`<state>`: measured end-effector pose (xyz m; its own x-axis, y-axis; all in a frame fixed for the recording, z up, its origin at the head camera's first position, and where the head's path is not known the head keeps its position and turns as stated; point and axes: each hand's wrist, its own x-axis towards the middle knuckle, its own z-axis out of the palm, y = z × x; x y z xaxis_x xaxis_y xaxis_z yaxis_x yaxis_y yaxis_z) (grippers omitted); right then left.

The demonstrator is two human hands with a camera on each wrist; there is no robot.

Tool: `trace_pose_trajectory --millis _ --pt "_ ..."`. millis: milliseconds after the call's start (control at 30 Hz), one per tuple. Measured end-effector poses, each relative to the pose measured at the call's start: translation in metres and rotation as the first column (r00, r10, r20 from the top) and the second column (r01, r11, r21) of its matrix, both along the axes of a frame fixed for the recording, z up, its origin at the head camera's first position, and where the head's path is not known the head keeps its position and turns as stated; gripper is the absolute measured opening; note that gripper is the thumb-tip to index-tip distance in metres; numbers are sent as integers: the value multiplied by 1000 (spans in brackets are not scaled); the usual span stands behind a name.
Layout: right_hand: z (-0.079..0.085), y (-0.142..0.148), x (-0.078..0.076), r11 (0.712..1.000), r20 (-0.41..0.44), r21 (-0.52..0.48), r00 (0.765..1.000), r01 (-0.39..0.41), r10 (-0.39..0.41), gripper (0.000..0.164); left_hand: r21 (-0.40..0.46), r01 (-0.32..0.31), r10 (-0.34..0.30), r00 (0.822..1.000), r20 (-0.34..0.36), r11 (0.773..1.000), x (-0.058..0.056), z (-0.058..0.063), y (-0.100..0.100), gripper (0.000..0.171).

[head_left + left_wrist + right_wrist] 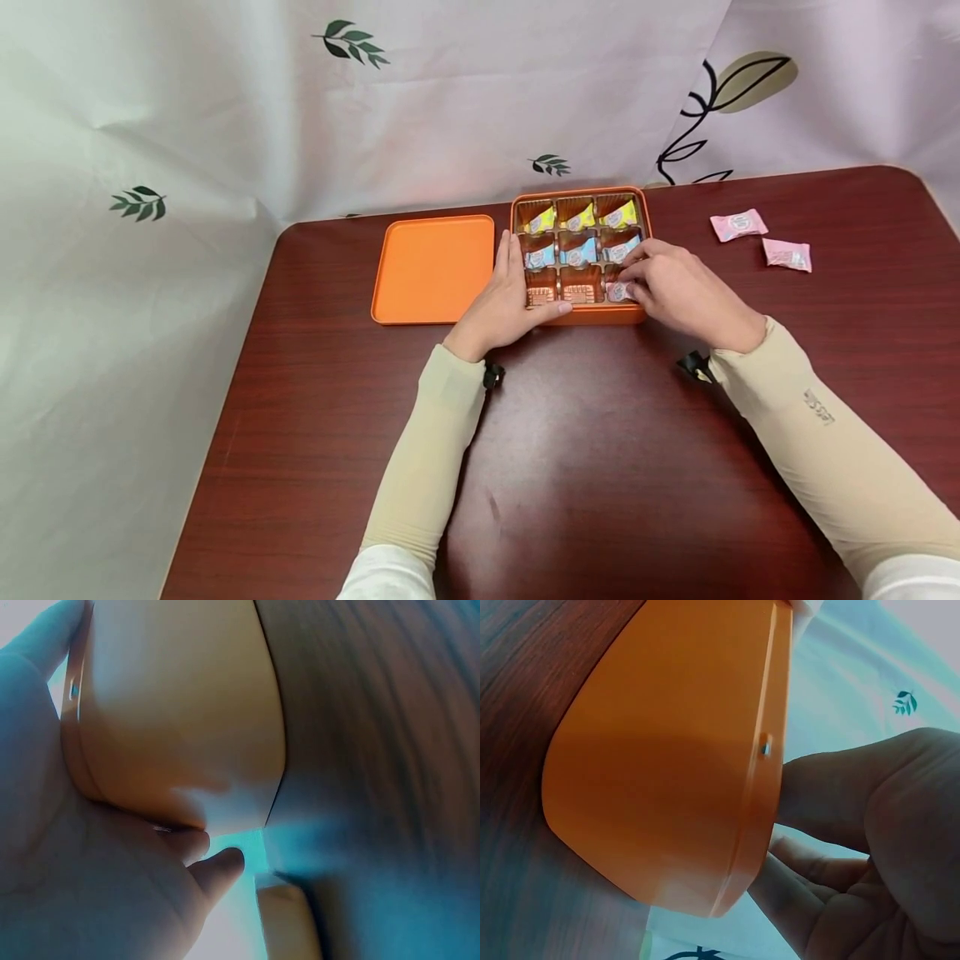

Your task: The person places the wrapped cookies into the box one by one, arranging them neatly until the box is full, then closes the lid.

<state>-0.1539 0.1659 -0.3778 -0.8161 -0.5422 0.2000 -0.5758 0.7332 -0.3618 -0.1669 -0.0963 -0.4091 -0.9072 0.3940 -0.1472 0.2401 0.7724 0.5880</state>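
Note:
An orange tin box holds a gold tray divided into compartments. Yellow candies lie in the back row and blue candies in the middle row. My right hand reaches over the box's right edge and pinches a pink wrapped candy in the front right compartment; its fingertips partly cover the candy. With fingers straight along the left side and thumb on the front rim, my left hand steadies the box. In the left wrist view, the box wall sits against that hand.
Left of the box lies its flat orange lid. Two more pink candies are on the dark red table, off to the right. A patterned cloth hangs behind the table's back edge.

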Motion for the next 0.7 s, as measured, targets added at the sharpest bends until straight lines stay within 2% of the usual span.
trace_pose_trajectory --millis 333,700 --pt "-2 -1 -2 1000 -64 4 998 2 -2 14 8 0 0 1000 4 1000 -1 0 0 124" --pt "2 3 -1 998 -9 -38 999 42 -42 17 6 2 -2 1000 0 1000 0 1 0 123"
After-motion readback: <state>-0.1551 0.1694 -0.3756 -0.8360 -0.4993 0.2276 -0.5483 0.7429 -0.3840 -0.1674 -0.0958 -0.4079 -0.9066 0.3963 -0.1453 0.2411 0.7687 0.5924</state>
